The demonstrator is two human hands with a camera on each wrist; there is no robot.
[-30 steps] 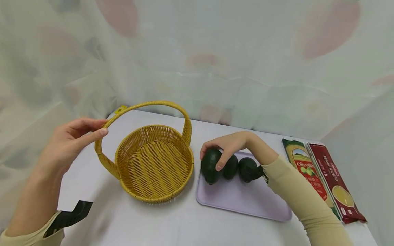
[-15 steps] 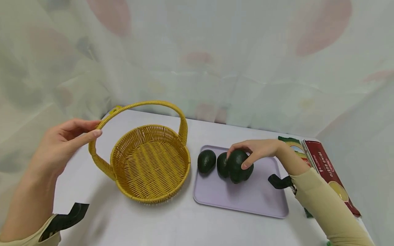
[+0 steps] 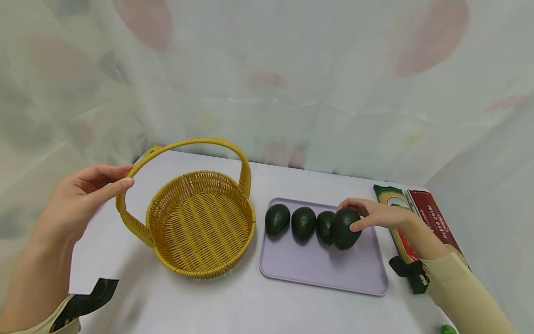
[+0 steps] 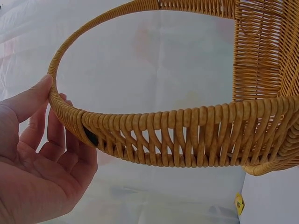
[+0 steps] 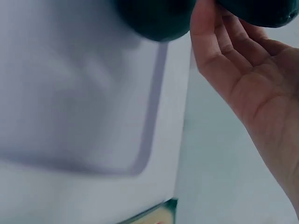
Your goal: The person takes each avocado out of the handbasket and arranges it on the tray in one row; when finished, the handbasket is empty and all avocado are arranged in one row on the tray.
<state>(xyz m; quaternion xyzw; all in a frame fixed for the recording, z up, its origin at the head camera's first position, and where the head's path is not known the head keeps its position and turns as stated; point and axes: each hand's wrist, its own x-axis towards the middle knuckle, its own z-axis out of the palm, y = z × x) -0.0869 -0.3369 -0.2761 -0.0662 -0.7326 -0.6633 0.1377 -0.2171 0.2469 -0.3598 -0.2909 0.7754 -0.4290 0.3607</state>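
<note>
With thumb and fingers, my left hand (image 3: 79,197) holds the arched handle (image 4: 135,121) of a yellow-brown wicker basket (image 3: 151,211) by its left side. Nothing lies in the basket. On the right, my right hand (image 3: 377,215) grips a dark green avocado (image 3: 346,232) above a pale purple tray (image 3: 308,269). Three more avocados stand in a row on the tray: a left one (image 3: 277,220), a middle one (image 3: 303,224) and a right one (image 3: 324,228), which the held avocado partly overlaps in the head view. The right wrist view shows the held avocado (image 5: 266,11) cut off at the top.
Right of the tray lie a green-and-red pasta pack (image 3: 402,241) and a dark red spaghetti pack (image 3: 435,218), partly behind my right arm. A small green object (image 3: 448,329) shows at the bottom right edge. A pale patterned curtain (image 3: 267,93) closes off the back.
My right hand has moved right with the avocado, from over the tray's left end past the row, uncovering the other avocados. My left hand keeps its hold on the handle.
</note>
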